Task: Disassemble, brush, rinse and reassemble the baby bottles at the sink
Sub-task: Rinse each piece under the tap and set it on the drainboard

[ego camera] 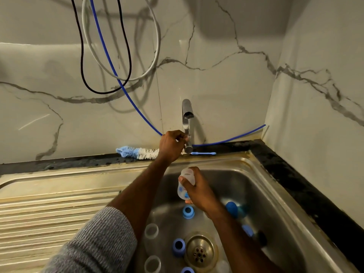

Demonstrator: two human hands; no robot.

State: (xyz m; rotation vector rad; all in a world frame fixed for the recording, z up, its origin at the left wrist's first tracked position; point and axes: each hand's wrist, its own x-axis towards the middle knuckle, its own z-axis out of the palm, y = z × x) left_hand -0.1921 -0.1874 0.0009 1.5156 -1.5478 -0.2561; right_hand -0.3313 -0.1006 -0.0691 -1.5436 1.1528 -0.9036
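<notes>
From the head camera, the left hand reached to the tap, fingers curled around its lever. The right hand gripped a clear baby bottle over the sink. Blue collars lay in the basin, possibly with caps. A bottle brush rested on the ledge behind.
</notes>
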